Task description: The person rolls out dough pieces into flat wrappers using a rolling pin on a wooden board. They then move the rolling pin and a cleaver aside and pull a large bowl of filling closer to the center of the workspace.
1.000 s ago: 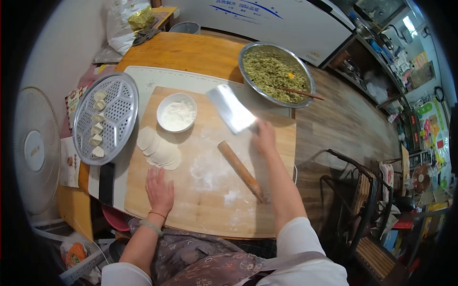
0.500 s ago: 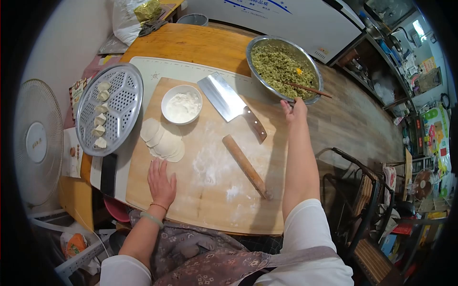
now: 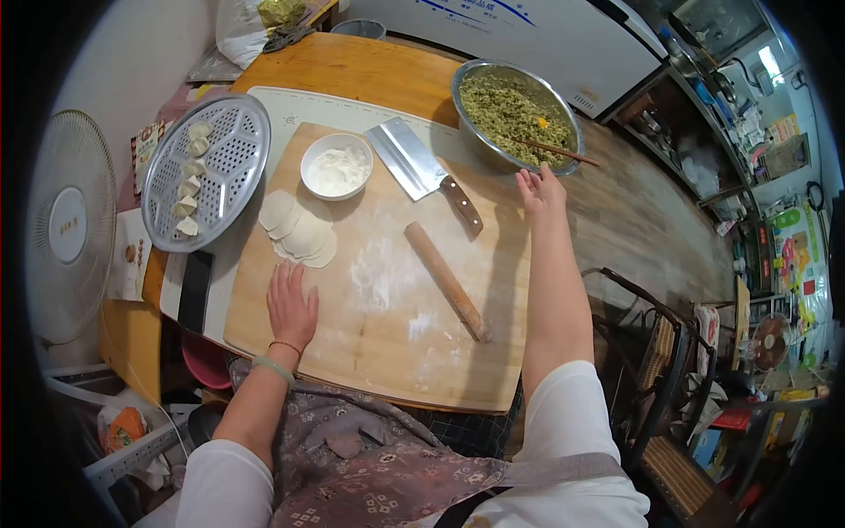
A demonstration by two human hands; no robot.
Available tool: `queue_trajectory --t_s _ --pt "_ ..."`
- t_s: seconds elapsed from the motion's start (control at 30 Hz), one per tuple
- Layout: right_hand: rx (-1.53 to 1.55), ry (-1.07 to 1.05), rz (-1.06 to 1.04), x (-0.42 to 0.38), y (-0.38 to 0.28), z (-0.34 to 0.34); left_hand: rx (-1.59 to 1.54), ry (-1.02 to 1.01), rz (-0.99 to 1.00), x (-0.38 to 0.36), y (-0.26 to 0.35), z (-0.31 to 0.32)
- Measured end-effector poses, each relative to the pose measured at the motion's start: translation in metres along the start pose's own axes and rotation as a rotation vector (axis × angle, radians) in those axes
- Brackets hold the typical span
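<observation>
My left hand (image 3: 291,306) lies flat and open on the floured wooden board (image 3: 370,343), just below a stack of round dough wrappers (image 3: 299,233). My right hand (image 3: 539,189) is stretched out with fingers apart at the board's far right corner, right at the rim of the steel bowl of green filling (image 3: 515,114), holding nothing. A cleaver (image 3: 422,172) lies on the board between the flour bowl (image 3: 335,165) and my right hand. A wooden rolling pin (image 3: 445,280) lies diagonally mid-board.
A perforated steel steamer tray (image 3: 204,167) with several folded dumplings sits left of the board. Chopsticks (image 3: 556,151) rest in the filling bowl. A fan (image 3: 66,224) stands at far left, a chair (image 3: 664,352) at right. A white appliance is behind the table.
My right hand put the cleaver down on the board and moved right to the rim of the filling bowl. My left hand stayed flat on the board.
</observation>
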State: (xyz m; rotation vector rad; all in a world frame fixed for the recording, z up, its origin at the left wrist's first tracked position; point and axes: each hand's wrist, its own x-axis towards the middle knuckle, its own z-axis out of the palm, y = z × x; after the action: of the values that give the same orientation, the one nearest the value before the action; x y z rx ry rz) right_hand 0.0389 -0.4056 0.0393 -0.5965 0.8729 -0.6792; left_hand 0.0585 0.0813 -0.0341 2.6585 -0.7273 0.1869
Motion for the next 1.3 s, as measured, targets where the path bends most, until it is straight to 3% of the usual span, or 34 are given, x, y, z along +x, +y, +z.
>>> queue_trajectory --t_s 0.07,0.2,0.33,0.47,0.53,0.67,1.07,1.2,1.3 --pt "-0.105 0.133 -0.050 0.015 0.009 0.007 0.012 -0.010 -0.018 0.001 0.002 -0.001" --pt "-0.133 0.174 -0.044 0.020 0.011 -0.005 0.010 -0.024 -0.028 0.002 0.003 -0.003" --pt "-0.170 0.042 -0.192 -0.008 -0.008 -0.039 0.029 0.012 -0.008 0.002 0.001 0.002" --pt "-0.157 0.112 -0.263 -0.070 -0.019 -0.051 0.024 -0.003 -0.018 0.001 0.002 0.000" --pt "-0.160 -0.027 -0.279 -0.095 -0.015 -0.079 0.022 -0.001 -0.027 0.003 0.003 0.002" --pt "-0.164 0.018 -0.312 -0.155 0.010 -0.109 0.009 0.024 -0.012 0.001 0.001 0.001" --pt "-0.083 0.146 -0.237 -0.305 0.064 -0.145 -0.050 0.070 0.003 -0.001 -0.006 0.014" --pt "-0.071 0.068 -0.243 -0.341 0.081 -0.164 -0.052 0.070 -0.003 -0.002 -0.009 0.013" --pt "-0.127 0.120 -0.233 -0.368 0.079 -0.175 -0.122 0.162 -0.023 0.005 -0.002 0.012"
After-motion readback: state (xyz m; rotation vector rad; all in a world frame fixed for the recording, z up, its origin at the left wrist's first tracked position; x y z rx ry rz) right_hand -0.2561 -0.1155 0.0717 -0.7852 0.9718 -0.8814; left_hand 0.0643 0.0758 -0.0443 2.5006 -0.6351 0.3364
